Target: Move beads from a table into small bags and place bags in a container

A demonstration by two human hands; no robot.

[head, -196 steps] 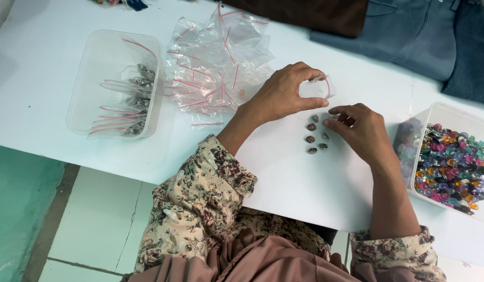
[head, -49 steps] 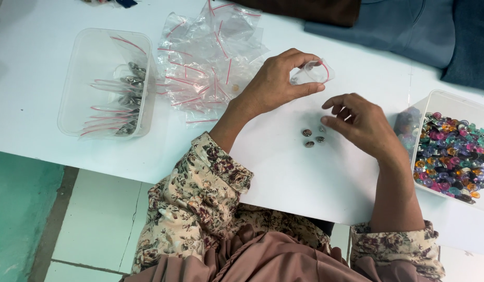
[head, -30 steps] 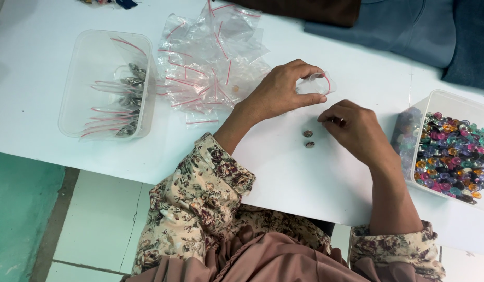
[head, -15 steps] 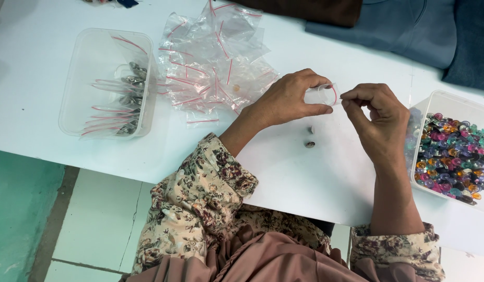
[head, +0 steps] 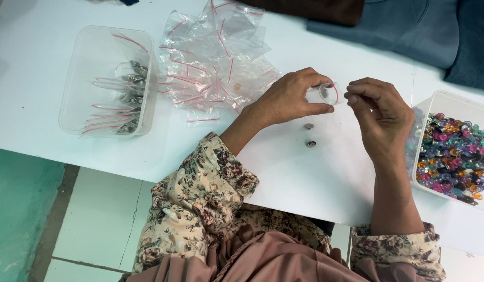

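Pinching a small clear plastic zip bag with a red seal strip [head: 325,94] between thumb and fingers, the left hand [head: 289,99] is holding it just above the white table [head: 283,167], its mouth turned toward the right hand [head: 380,112]. The bag's long axis is running roughly left to right, mouth end rightward. The right hand's fingertips [head: 352,95] are closing together right at that mouth; whether they are gripping anything cannot be told.

Far left of the grip, a clear rectangular plastic tub [head: 103,81] is holding filled little bags with red strips and dull grey metal pieces. Between that tub and the grip, a loose heap of empty crinkled clear zip bags [head: 216,57] is lying, glossy and wrinkled, nearly touching the left wrist. Just below the grip, two small round grey metal pieces [head: 310,134] are sitting on the table, one under the other, apart from both hands. Right of the grip, beyond the right hand, a second clear plastic tub [head: 451,151] is brimming with shiny faceted gems in pink, purple, green, orange and blue. Both forearms are wearing floral-patterned sleeves [head: 205,193].
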